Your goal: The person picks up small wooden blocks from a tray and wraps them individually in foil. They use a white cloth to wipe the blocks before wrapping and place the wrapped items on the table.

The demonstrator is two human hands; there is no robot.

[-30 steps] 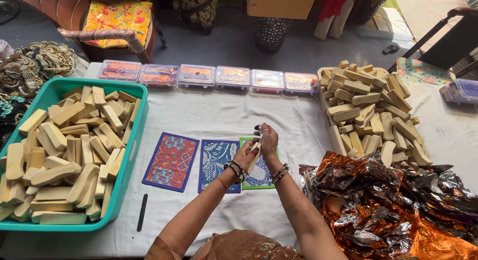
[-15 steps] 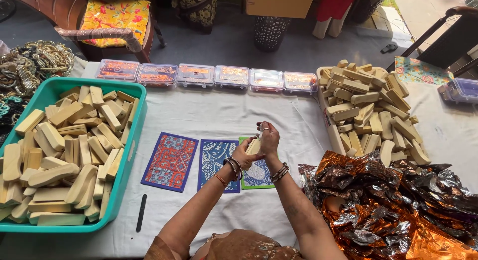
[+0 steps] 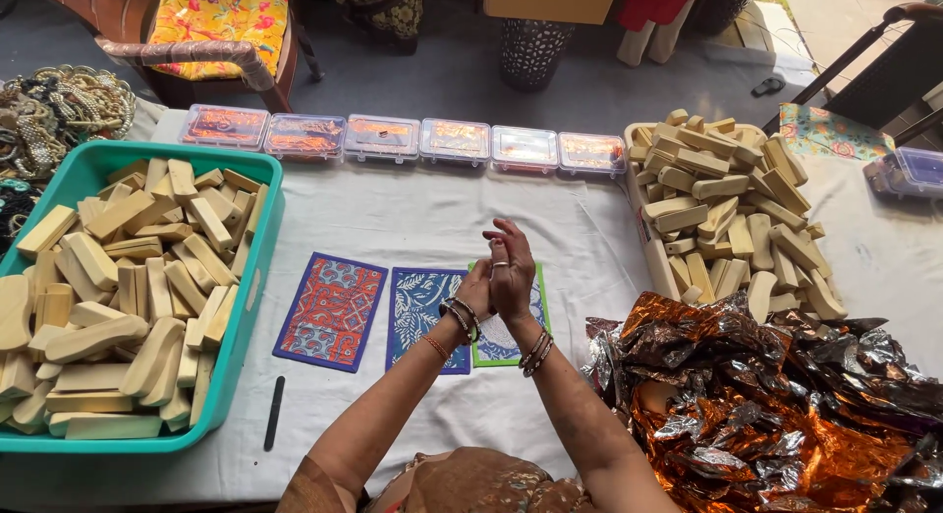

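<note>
Hands: the left hand (image 3: 474, 292) and right hand (image 3: 511, 269) are raised together above the middle of the table, pressed one against the other, the right in front.
Fingers: the right hand's fingers (image 3: 503, 240) lie close together and curl over the left hand; a ring shows on one. Whether anything is pinched between the palms cannot be told, as the right hand hides it.
Wrists: bangles (image 3: 458, 316) on both.
Under the hands: a green-edged patterned card (image 3: 496, 341), partly hidden by the wrists, lying on the white cloth (image 3: 413, 218).
Beside it: a blue patterned card (image 3: 420, 312) just to its left, then a red and blue patterned card (image 3: 330, 312) further left, all three flat in a row.
Left of the table: a teal tub (image 3: 257, 238) heaped with pale wooden blocks (image 3: 118, 277); a thin black pen (image 3: 274, 413) lies on the cloth just beside its near corner.
Right of the table: a second heap of wooden blocks (image 3: 732, 213) in a tray.
Near right: crumpled copper and silver foil (image 3: 776, 405), just beside the right forearm.
Far edge: a row of clear lidded boxes (image 3: 398, 140) with orange contents.
Far left: a pile of beaded jewellery (image 3: 54, 110).
Beyond the table: a chair with a yellow flowered cushion (image 3: 221, 17).
</note>
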